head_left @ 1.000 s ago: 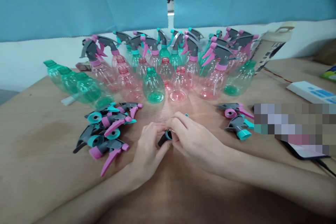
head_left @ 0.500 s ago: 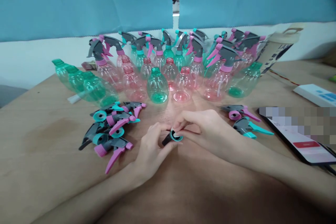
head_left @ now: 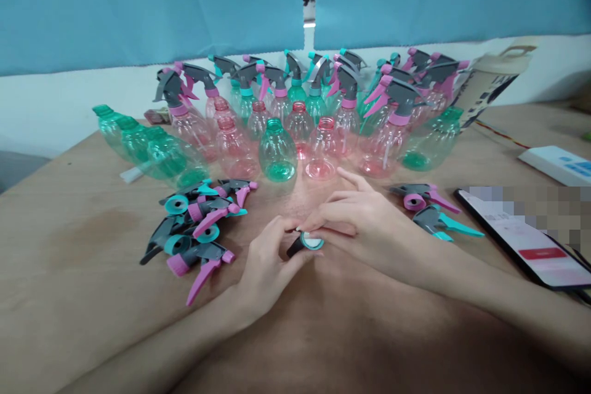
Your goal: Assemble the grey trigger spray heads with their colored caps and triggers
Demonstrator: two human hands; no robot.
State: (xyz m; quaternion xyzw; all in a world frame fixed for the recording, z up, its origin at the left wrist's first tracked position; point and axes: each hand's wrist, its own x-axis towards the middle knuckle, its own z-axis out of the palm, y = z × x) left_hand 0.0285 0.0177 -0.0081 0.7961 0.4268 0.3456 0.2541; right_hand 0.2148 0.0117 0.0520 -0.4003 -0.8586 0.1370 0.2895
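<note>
My left hand (head_left: 265, 265) is closed around a trigger spray head (head_left: 296, 247) with a dark body and a teal collar turned up toward me. A white round disc (head_left: 313, 237) sits in the mouth of that collar, partly covered by fingertips. My right hand (head_left: 351, 215) reaches over from the right, its fingertips touching the disc and collar rim, its fingers fairly straight and the little finger spread away. To the left lies a pile of loose spray heads (head_left: 210, 215) in grey with pink or teal parts. Two more, a pink one (head_left: 414, 201) and a teal one (head_left: 431, 221), rest on the right.
Behind my hands stand several clear bottles, among them a green bottle (head_left: 277, 151) and a pink bottle (head_left: 322, 151) without heads. More bottles with spray heads (head_left: 399, 101) fill the back. A phone (head_left: 521, 240), a white box (head_left: 556, 165) and a beige cup (head_left: 494, 83) are at right.
The white disc, pinched at the collar's edge before, now lies flat in the collar. My right fingers have straightened and the little finger has lifted outward. My left hand keeps its hold.
</note>
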